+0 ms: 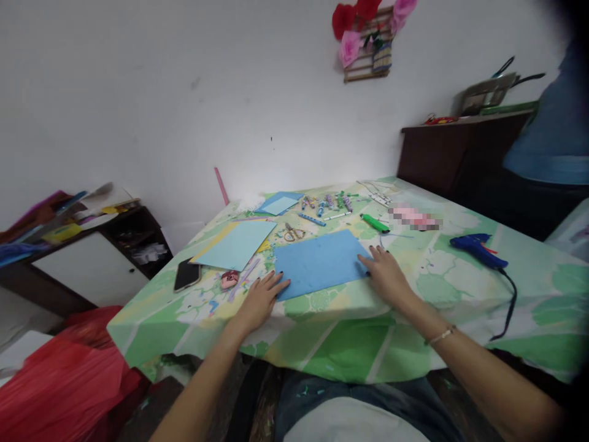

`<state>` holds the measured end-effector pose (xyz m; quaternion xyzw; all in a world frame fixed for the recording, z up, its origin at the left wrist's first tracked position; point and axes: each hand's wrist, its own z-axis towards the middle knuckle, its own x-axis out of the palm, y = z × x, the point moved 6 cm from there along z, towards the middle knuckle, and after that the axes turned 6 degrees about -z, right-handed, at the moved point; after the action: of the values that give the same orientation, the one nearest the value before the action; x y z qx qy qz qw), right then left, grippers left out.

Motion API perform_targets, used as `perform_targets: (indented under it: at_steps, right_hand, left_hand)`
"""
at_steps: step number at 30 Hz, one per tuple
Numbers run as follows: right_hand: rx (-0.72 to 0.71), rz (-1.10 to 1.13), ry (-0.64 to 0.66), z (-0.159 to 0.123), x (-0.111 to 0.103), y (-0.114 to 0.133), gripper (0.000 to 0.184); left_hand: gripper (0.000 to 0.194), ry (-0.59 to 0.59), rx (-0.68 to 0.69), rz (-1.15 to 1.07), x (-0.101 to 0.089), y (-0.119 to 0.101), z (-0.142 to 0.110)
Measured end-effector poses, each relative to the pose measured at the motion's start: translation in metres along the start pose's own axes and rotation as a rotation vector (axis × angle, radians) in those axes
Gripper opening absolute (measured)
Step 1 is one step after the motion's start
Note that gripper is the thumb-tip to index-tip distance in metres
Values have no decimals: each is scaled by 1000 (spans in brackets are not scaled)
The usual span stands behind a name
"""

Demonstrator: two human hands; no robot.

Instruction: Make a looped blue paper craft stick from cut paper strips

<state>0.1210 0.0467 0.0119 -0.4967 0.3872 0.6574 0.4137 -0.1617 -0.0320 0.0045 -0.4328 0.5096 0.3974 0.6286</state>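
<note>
One red plastic bag [92,368] slumps at near left, contents hidden. Farther back, a white-doored cabinet [87,264] has crumpled white material [154,252] on its open shelf. Next, the left hand [263,299], open and gripping nothing, touches the near left corner of a blue craft sheet [322,261]. Flat between the hands, the sheet runs lengthwise left to right. The right hand [386,273], spread and equally near, rests fingertips on its right edge. Far right stands a see-through tub [494,93], contents unclear.
</note>
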Motion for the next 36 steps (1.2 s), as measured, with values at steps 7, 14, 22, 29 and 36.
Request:
perform_targets:
  at_steps: [7,14,22,29,36]
  right_hand:
    - [-433,-28,-274,-69,18,115,43]
    - [-422,-67,-267,-72,29,120,62]
    - [-380,-97,-266,-57,26,117,54]
    - [-384,-108,-302,-58,27,115,53]
    - [-354,-151,-343,-62,25,114,46]
  left_hand:
    - [44,-663,210,101,26,-105,-22]
    - [44,-621,149,134,40,-110,-19]
    - [58,-467,85,30,31,-107,-9]
    - [59,-458,45,37,33,-113,-3]
    - [61,-389,46,74,32,-117,0]
